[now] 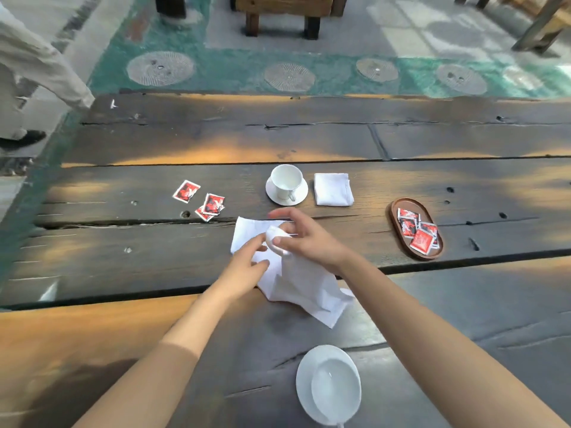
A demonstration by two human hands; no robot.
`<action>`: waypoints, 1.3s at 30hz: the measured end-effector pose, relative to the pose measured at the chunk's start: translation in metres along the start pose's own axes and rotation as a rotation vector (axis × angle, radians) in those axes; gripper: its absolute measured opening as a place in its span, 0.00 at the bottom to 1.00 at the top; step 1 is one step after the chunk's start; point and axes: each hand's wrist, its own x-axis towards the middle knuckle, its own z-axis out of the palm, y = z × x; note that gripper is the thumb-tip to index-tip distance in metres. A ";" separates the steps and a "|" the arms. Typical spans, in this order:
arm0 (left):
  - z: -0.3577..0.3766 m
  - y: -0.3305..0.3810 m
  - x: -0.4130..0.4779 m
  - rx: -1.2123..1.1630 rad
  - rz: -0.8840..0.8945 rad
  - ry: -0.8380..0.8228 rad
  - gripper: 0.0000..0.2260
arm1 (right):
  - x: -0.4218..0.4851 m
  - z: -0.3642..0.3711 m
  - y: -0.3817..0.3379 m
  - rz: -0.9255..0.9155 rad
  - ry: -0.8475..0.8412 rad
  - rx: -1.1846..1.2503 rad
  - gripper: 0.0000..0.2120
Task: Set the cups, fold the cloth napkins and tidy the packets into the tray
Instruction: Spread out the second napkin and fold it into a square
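Note:
A rumpled white cloth napkin (304, 288) lies on the dark wooden table at the middle. My right hand (304, 234) pinches a bunched part of it and lifts it. My left hand (247, 262) rests on the napkin's left side with fingers on the cloth. A folded napkin (333, 189) lies beyond, next to a white cup on a saucer (286, 183). A second cup on a saucer (329, 386) stands near me. An oval wooden tray (397, 225) at the right holds several red packets (420, 239). Loose red packets (210, 203) lie at the left.
The table (309, 140) is made of rough planks with gaps and holes. A person's light sleeve (40, 66) and dark shoe show past the far left corner. Wooden furniture legs (282, 23) stand on the floor beyond the table.

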 end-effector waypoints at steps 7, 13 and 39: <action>-0.077 0.054 -0.041 -0.147 0.138 -0.075 0.14 | 0.000 0.055 -0.083 -0.171 -0.087 -0.111 0.12; -0.126 0.079 -0.073 -0.151 0.295 0.050 0.08 | -0.003 0.079 -0.113 -0.228 0.033 0.018 0.09; -0.362 0.125 -0.123 -0.333 0.317 0.919 0.11 | 0.030 0.109 -0.088 -0.030 0.483 -0.035 0.14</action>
